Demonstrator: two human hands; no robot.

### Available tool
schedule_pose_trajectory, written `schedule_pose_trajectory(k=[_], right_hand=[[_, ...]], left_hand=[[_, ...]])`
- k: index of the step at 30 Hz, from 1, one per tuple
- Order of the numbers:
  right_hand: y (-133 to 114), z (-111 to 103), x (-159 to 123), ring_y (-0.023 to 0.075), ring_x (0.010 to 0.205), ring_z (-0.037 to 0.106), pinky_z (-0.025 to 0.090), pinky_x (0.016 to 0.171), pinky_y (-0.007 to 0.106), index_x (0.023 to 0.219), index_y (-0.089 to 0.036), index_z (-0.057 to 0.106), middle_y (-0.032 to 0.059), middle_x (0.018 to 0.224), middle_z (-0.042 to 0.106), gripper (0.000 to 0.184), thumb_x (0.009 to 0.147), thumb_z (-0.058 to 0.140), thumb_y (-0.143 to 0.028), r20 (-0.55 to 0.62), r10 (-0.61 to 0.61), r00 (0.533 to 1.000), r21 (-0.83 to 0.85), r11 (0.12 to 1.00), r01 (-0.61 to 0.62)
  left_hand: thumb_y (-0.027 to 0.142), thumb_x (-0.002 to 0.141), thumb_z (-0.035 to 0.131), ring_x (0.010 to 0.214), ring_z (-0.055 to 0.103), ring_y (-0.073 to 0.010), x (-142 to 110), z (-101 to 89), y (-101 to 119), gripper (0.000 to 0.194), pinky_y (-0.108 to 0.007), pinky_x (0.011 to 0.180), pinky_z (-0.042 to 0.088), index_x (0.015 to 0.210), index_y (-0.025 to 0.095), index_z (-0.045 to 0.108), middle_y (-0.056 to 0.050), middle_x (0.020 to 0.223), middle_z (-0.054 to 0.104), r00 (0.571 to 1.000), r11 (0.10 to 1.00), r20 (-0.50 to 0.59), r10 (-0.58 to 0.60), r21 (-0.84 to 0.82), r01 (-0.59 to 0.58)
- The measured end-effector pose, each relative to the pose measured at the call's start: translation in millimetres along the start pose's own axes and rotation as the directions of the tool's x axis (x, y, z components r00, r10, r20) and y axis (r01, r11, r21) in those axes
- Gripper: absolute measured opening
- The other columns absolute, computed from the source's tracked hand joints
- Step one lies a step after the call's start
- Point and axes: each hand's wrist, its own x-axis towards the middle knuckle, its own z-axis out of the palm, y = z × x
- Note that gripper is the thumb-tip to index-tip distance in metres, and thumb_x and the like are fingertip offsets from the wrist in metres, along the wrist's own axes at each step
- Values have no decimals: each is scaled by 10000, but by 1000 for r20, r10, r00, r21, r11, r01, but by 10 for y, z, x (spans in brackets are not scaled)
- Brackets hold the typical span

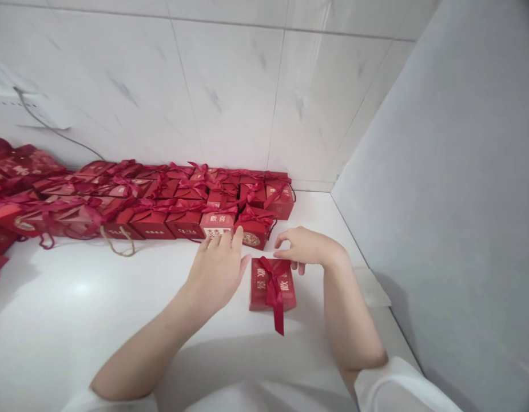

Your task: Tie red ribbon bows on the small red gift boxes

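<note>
A single red gift box [259, 294] tied with a dark red ribbon [275, 292] sits on the white table in front of me. Its ribbon tail hangs over the near side. My right hand [310, 247] is at the box's far right corner, fingers bent and apart, with nothing visible between thumb and forefinger. Whether its lower fingers touch the box I cannot tell. My left hand [217, 274] reaches to the front row with fingers stretched out, at a lighter red box [218, 220]. Beside that stands another ribboned box [251, 236]. The left fingertips partly cover the lighter box's front.
Rows of red ribboned boxes [148, 223] line the back of the white table [96, 297], against a tiled wall [230, 86]. A beige cord loop [118, 252] hangs out in front. A pale panel [453, 189] borders the right side, with a whitish flat piece [372, 288] near it.
</note>
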Motion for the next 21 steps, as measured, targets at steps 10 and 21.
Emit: schedule_pose_trajectory(k=[10, 21], right_hand=[[-27, 87, 96, 134, 465, 571, 414, 503, 250, 651, -191, 662, -2, 530, 651, 214, 786, 616, -350, -25, -86, 996, -256, 964, 77], [-185, 205, 197, 141, 564, 603, 370, 557, 259, 628, -178, 627, 40, 667, 692, 308, 899, 538, -296, -156, -183, 971, -360, 926, 117]], left_hand=[[56, 833, 428, 1367, 428, -322, 132, 105, -129, 726, -430, 1069, 384, 1521, 48, 196, -241, 1520, 344, 939, 970, 251, 234, -123, -209], [189, 883, 397, 1094, 615, -274, 222, -48, -629, 466, -385, 901, 472, 1339, 199, 489, -114, 1242, 622, 942, 961, 290, 169, -259, -93]])
